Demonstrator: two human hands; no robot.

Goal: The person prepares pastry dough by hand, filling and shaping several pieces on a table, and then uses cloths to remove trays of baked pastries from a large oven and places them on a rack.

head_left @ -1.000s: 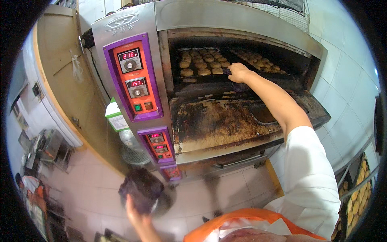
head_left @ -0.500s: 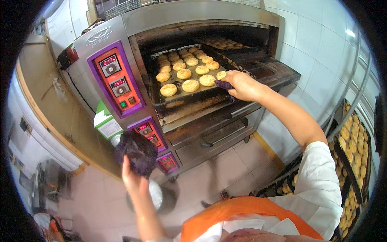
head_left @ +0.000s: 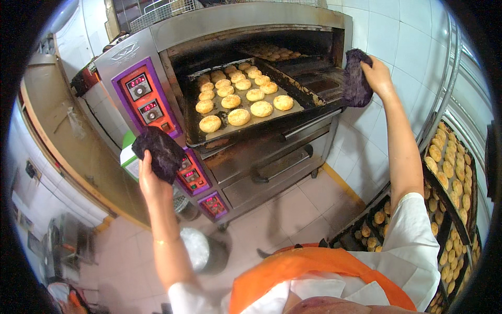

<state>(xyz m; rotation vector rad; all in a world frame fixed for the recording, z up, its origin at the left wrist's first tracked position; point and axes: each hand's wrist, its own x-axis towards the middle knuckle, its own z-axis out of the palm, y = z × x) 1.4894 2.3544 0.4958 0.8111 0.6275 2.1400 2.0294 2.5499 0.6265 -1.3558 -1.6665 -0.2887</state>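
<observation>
A dark baking tray (head_left: pixel 219 140) juts out of the upper oven mouth, bearing rows of round golden pastries (head_left: pixel 238 116). My left hand (head_left: pixel 155 180) grips a dark cloth pad (head_left: pixel 161 152) in front of the oven's control panels, apart from the tray. Off the tray's right corner, my right hand (head_left: pixel 377 76) pinches a second dark cloth pad (head_left: pixel 357 81), raised by the tiled wall. Neither hand touches the tray. Deeper in the oven (head_left: pixel 251 26) lies another tray of pastries (head_left: pixel 272 52), partly in shadow.
Racked trays of baked pastries (head_left: pixel 451 172) stand close on my right, beside metal rails (head_left: pixel 444 94). A lidded bin (head_left: pixel 201 251) is on the floor below my left arm. A green and white box (head_left: pixel 128 154) sits left of the oven.
My right hand has left the tray's front corner and moved up and right with its pad. My left hand has risen leftward. The tray now sticks out further from the oven.
</observation>
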